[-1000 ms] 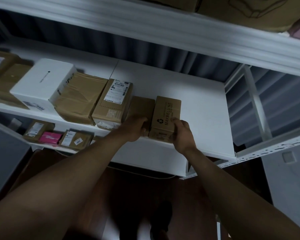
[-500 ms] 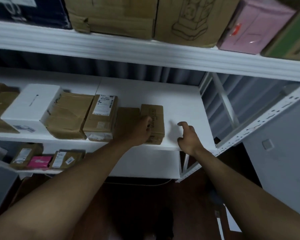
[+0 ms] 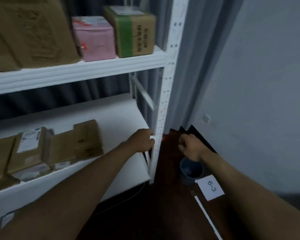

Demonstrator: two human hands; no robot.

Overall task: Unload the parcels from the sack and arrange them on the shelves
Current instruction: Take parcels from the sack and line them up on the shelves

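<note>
A small brown cardboard parcel (image 3: 87, 138) lies on the white middle shelf (image 3: 121, 118), last in a row of brown parcels (image 3: 29, 149). My left hand (image 3: 142, 142) hovers off the shelf's right end, by the white upright post (image 3: 164, 110), fingers loosely curled and holding nothing. My right hand (image 3: 189, 146) hangs over the dark floor to the right of the rack, fingers loosely curled, also holding nothing. The sack is out of view.
The upper shelf (image 3: 76, 73) carries large brown cartons, a pink box (image 3: 93, 38) and a green-taped carton (image 3: 135, 31). A dark round bin (image 3: 191, 170) and a white label reading 6-3 (image 3: 210, 187) sit on the floor beside a grey wall (image 3: 258, 84).
Both hands have let go of the small brown parcel and drawn away to the right. The view has swung right, toward the rack's end and the wall.
</note>
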